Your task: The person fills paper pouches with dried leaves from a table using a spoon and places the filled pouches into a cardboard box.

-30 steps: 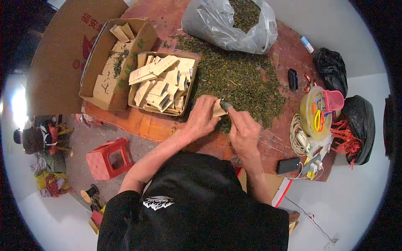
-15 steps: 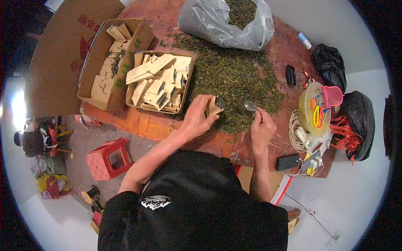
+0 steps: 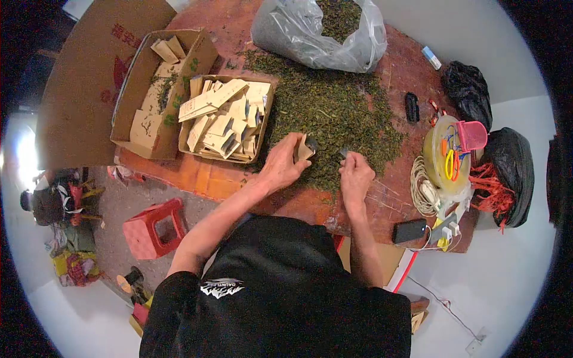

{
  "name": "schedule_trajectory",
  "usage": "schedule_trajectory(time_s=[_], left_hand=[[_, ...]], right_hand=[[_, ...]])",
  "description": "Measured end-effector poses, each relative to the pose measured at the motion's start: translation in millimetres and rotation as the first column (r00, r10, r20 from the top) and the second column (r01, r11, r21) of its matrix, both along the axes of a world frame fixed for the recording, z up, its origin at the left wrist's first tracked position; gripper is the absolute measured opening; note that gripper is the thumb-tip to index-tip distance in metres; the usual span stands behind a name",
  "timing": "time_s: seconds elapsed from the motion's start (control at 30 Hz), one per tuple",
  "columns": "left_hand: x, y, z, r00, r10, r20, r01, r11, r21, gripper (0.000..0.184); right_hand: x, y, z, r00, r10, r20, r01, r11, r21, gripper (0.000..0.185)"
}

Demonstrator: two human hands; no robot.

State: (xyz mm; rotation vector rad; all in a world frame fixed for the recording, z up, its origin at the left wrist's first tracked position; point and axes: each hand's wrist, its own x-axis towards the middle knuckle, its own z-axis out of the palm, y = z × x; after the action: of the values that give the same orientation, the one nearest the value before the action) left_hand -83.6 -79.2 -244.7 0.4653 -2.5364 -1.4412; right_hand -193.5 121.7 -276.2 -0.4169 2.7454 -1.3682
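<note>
My left hand (image 3: pixel 282 162) is closed round a small brown paper packet (image 3: pixel 306 149), its dark, foil-like mouth facing right. A metal spoon (image 3: pixel 344 153) is pinched in my right hand (image 3: pixel 357 174); only a bit of its bowl shows beyond the fingers. Both hands are over the near edge of a spread of loose dried tea leaves (image 3: pixel 334 113), with a short gap between packet and spoon. Left of my left hand stands a small carton (image 3: pixel 258 160) full of similar packets (image 3: pixel 230 125), some with their openings showing.
A large clear plastic bag (image 3: pixel 292 36) of leaves stands at the back. On the left is a bigger cardboard box (image 3: pixel 161 140). A tub (image 3: pixel 439 149) with scissors, a coil of cord (image 3: pixel 421 191) and a phone (image 3: pixel 409 231) lie right. A red stool (image 3: pixel 143 235) stands on the floor.
My right hand has moved left with the spoon, closer to the packet. My left hand has stayed nearly in place, still holding the packet.
</note>
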Motion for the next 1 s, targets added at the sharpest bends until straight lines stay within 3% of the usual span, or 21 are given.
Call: schedule_trajectory(time_s=[0.17,0.37,0.47,0.67,0.83,1.0], left_hand=[[-3.1,1.0,1.7,1.000,-0.001,-0.006,0.001,1.000,0.025,0.064],[-2.0,-0.8,5.1,1.000,0.006,0.018,-0.006,1.000,0.030,0.066],[-4.0,-1.4,-8.1,0.997,-0.016,-0.078,0.014,1.000,-0.024,0.067],[-12.8,6.4,8.7,0.996,-0.080,-0.043,0.081,0.996,0.025,0.064],[-20.3,17.0,6.6,0.995,-0.094,-0.019,0.095,0.994,0.051,0.063],[-21.1,16.6,-2.1,0.987,-0.127,-0.102,0.123,0.992,-0.038,0.073]], right_hand=[[1.9,-1.3,27.1,0.992,0.025,-0.120,-0.009,0.992,0.128,0.018],[-5.9,4.7,23.1,0.991,0.020,-0.134,-0.006,0.995,0.101,0.019],[-7.2,-3.2,23.9,0.988,0.045,-0.145,-0.039,0.998,0.048,0.019],[-12.4,-10.0,16.4,0.991,0.062,-0.121,-0.059,0.998,0.026,0.020],[-13.2,-9.5,18.7,1.000,0.008,0.019,-0.006,0.996,-0.084,0.021],[-17.1,-3.3,8.1,0.994,-0.011,0.113,0.030,0.986,-0.166,0.022]])
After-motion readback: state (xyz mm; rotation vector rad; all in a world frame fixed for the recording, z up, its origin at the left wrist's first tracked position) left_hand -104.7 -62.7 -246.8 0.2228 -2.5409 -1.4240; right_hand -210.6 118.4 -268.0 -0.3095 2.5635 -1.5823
